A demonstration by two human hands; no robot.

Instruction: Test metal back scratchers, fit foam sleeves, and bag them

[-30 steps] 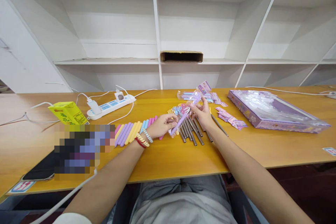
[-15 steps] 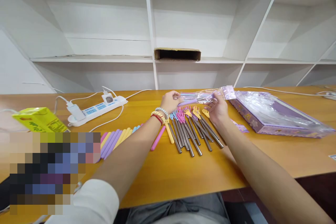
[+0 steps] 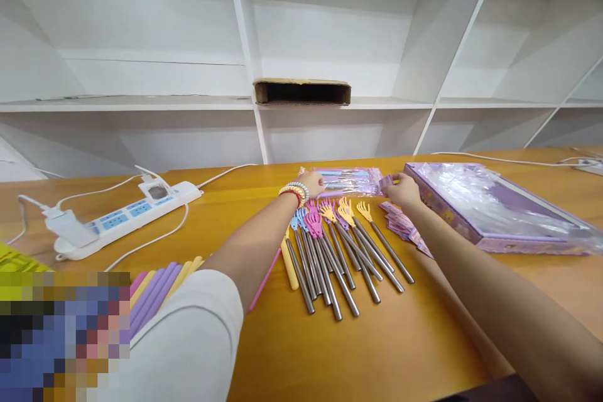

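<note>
My left hand (image 3: 313, 182) is curled closed over the left end of a clear plastic bag (image 3: 351, 182), its fingertips hidden. Light-blue and purple sticks show through the plastic. Just right of the bag, my right hand (image 3: 405, 191) pinches a small purple card (image 3: 386, 183). In front of both hands lie several back scratchers (image 3: 336, 257) with metal rods and pink, yellow, blue and purple hand-shaped heads. A yellow tube (image 3: 289, 262) rests beside them. Under my right wrist is a loose pile of small purple printed cards (image 3: 400, 223).
A purple box (image 3: 475, 229) with crumpled clear plastic stands at right. Coloured tubes (image 3: 153, 292) lie by my left sleeve. A white power strip (image 3: 132, 217) with plugs and cables is at left. Behind, white shelves (image 3: 330, 31) hold a cardboard box (image 3: 301, 93).
The bag, held up between both hands before, now lies flat on the table. My right hand has let go of its right end and holds a small purple card. My view has shifted.
</note>
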